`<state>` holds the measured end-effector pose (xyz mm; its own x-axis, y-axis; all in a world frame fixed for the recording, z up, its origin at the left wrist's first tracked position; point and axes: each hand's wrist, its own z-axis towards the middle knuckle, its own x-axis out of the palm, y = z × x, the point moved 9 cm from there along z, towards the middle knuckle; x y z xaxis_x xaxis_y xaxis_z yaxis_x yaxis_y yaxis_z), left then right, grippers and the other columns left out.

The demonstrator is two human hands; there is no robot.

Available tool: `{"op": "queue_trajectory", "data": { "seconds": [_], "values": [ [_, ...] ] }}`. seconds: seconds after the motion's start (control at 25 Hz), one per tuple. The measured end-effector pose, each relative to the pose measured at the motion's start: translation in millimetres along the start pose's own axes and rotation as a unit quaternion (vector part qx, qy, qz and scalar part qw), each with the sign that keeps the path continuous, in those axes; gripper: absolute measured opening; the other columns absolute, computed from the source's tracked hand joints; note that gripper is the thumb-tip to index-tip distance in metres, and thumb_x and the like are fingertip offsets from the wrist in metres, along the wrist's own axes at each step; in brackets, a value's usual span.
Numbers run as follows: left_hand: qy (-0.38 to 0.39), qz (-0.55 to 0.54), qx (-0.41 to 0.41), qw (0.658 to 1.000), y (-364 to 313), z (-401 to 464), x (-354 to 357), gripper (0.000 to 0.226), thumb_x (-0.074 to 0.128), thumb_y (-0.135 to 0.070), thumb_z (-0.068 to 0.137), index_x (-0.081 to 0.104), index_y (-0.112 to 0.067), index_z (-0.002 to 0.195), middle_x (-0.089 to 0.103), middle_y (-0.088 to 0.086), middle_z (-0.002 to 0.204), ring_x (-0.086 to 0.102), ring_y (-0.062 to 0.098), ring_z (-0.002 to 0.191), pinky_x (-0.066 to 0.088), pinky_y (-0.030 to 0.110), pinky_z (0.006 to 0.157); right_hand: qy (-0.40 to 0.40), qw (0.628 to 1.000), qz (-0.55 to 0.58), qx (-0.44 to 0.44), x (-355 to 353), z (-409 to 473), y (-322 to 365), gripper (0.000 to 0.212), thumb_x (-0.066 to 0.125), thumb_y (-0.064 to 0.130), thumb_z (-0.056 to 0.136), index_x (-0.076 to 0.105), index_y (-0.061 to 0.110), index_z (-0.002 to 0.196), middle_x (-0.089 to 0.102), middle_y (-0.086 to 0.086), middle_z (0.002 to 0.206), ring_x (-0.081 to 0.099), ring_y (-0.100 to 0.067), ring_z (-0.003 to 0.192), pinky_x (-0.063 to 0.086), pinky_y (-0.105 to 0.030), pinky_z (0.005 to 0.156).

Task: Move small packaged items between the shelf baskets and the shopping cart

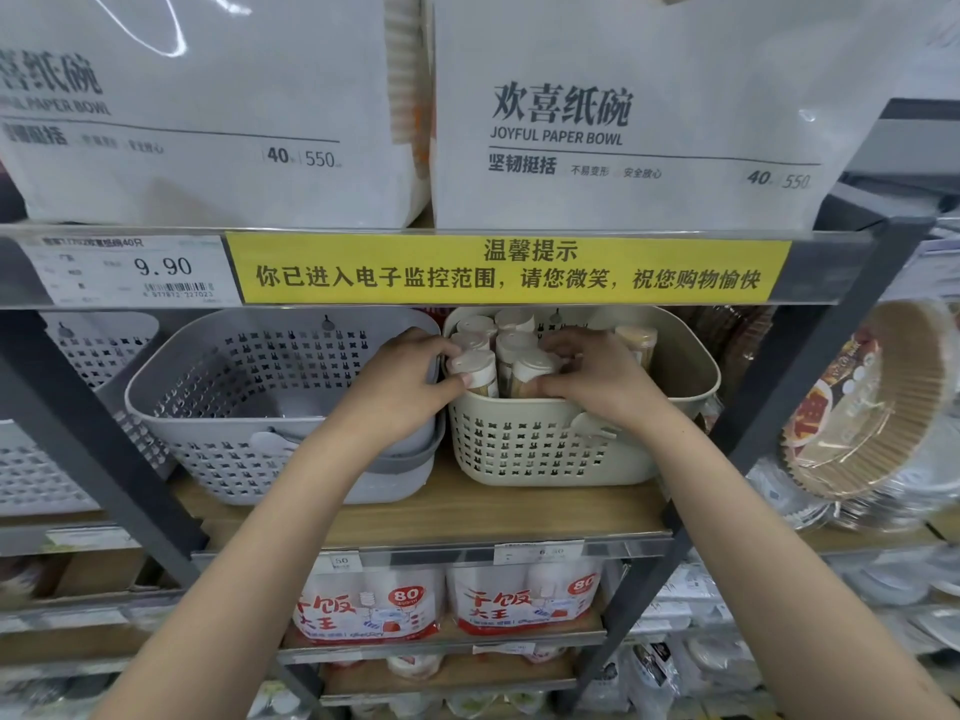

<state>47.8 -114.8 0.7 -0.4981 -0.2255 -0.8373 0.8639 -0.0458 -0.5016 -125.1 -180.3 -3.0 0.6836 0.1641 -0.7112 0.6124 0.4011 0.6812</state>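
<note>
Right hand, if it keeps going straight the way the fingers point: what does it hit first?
Likely the white-capped containers packed in the beige basket. The right hand already grips the nearest one, fingers pointing up-left into the cluster. Depth behind is unclear.

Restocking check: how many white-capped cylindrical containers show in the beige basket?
7, more may be hidden. Four down the left side of the beige perforated plastic basket, the nearest gripped by the left hand; two centre, under the right hand; one far right.

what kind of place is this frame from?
Most likely a shop aisle for household disposables: a price tag reading 9.90 on the shelf edge, bagged paper bowls above, and both hands in a beige basket of small containers.
</note>
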Motion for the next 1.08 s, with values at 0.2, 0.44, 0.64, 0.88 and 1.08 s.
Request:
{"op": "queue_trajectory", "data": {
  "seconds": [0.2, 0.44, 0.64, 0.88, 1.08],
  "values": [
    [0.004, 0.001, 0.003, 1.0, 0.1, -1.3, 2.3, 0.041, 0.058, -0.035, 0.091, 0.056, -0.019, 0.129, 0.049, 0.0, 0.132, 0.048, 0.017, 0.118, 0.034, 0.022, 0.089, 0.028, 0.998, -0.031, -0.039, 8.1, 2.1, 11.4, 0.05, 0.072, 0.019, 0.076, 0.062, 0.022, 0.125, 0.059, 0.002, 0.131, 0.056, -0.014, 0.114, 0.044, -0.028, 0.096],
    [0.011, -0.002, 0.001, 1.0, 1.0, -3.3, 5.1, 0.045, 0.058, -0.034, 0.092, 0.052, -0.019, 0.133, 0.046, 0.0, 0.135, 0.046, 0.017, 0.121, 0.032, 0.021, 0.093, 0.081, 0.996, -0.039, 0.003, 11.4, 4.0, -2.6, 0.059, 0.066, 0.023, 0.085, 0.042, 0.017, 0.139, 0.046, -0.001, 0.141, 0.045, -0.018, 0.126, 0.037, -0.028, 0.092],
    [0.016, -0.006, 0.005, 1.0, 1.0, -4.3, 6.9, 0.045, 0.057, -0.034, 0.092, 0.052, -0.018, 0.133, 0.045, 0.001, 0.134, 0.046, 0.017, 0.121, 0.033, 0.023, 0.094, 0.034, 0.997, -0.072, 0.018, 2.6, 7.1, -8.3, 0.05, 0.068, 0.013, 0.079, 0.057, 0.015, 0.127, 0.06, -0.002, 0.127, 0.053, -0.012, 0.109, 0.033, -0.017, 0.076],
    [0.012, -0.013, 0.006, 1.0, 2.9, -3.6, 6.4, 0.043, 0.058, -0.034, 0.091, 0.052, -0.019, 0.132, 0.046, 0.0, 0.133, 0.046, 0.016, 0.12, 0.032, 0.021, 0.092, 0.028, 0.996, -0.086, 0.017, 7.7, 10.8, -8.4, 0.044, 0.067, 0.013, 0.08, 0.06, 0.016, 0.123, 0.06, 0.002, 0.125, 0.053, -0.015, 0.115, 0.035, -0.019, 0.083],
    [0.012, -0.014, 0.004, 1.0, 4.3, -2.8, 8.9, 0.044, 0.058, -0.033, 0.091, 0.052, -0.019, 0.133, 0.045, 0.001, 0.133, 0.047, 0.017, 0.119, 0.033, 0.022, 0.093, 0.125, 0.985, 0.104, 0.05, 15.7, 4.1, -14.2, 0.04, 0.068, -0.001, 0.08, 0.058, 0.012, 0.117, 0.068, -0.006, 0.109, 0.064, -0.017, 0.104, 0.05, -0.024, 0.088]
  ]
}}
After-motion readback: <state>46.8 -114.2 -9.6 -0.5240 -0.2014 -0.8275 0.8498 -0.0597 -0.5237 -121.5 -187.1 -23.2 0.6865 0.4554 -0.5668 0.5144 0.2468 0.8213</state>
